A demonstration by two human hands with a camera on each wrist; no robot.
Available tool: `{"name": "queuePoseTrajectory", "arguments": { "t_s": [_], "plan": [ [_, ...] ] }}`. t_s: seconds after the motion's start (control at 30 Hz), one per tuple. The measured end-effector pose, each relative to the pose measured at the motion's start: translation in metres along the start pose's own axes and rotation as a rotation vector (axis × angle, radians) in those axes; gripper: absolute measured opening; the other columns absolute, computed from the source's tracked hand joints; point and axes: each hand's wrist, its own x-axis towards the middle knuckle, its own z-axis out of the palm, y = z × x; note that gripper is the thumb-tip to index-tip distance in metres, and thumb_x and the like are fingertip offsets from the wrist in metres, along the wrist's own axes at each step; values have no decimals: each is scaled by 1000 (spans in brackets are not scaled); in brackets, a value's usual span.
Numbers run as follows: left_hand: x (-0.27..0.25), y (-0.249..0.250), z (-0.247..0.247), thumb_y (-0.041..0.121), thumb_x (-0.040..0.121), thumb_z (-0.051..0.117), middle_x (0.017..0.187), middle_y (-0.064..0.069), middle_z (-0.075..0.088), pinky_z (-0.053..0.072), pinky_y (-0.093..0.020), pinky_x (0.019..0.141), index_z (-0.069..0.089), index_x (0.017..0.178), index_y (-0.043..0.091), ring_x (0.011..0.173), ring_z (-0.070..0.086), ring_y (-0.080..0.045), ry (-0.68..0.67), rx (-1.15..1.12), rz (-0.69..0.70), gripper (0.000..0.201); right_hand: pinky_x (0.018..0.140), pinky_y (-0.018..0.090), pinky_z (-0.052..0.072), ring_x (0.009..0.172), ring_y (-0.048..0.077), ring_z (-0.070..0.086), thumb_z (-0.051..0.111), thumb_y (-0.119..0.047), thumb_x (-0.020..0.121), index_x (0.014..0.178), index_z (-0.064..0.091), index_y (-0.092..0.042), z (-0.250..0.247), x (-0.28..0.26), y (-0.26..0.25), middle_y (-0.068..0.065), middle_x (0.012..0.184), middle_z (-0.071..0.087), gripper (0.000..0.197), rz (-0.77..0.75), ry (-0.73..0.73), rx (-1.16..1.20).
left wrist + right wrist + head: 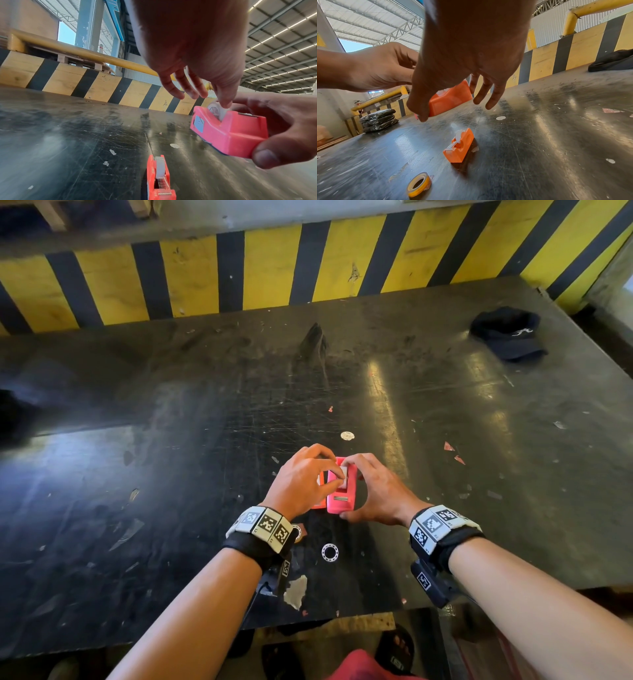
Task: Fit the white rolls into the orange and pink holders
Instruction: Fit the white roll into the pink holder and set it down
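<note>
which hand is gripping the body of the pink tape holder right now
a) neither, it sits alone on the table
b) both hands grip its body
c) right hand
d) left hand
c: the right hand wraps thumb and fingers round the pink tape holder, held clear of the black table, while the left hand only touches the white roll in its slot with its fingertips.
</note>
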Motion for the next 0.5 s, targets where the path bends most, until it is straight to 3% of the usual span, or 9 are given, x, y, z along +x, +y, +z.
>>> {"name": "queuePoseTrajectory", "arguments": {
  "t_s": [0.27,0.5],
  "plan": [
    [-2,-1,6,35,90,73,127,11,58,50,-38,95,78,96,28,112,57,-13,-113,-37,-17,10,95,42,53,117,16,56,95,-50,56,129,42,-42,-6,-3,-3,-10,134,47,91,46,-36,-26],
    [-3,2,1,33,90,72,132,11,61,52,-36,93,76,95,31,113,63,-14,-133,-47,-25,7,93,42,53,118,19,57,95,-52,56,130,41,-43,-14,-2,-5,-8,135,49,91,55,-53,-52]
  ]
}}
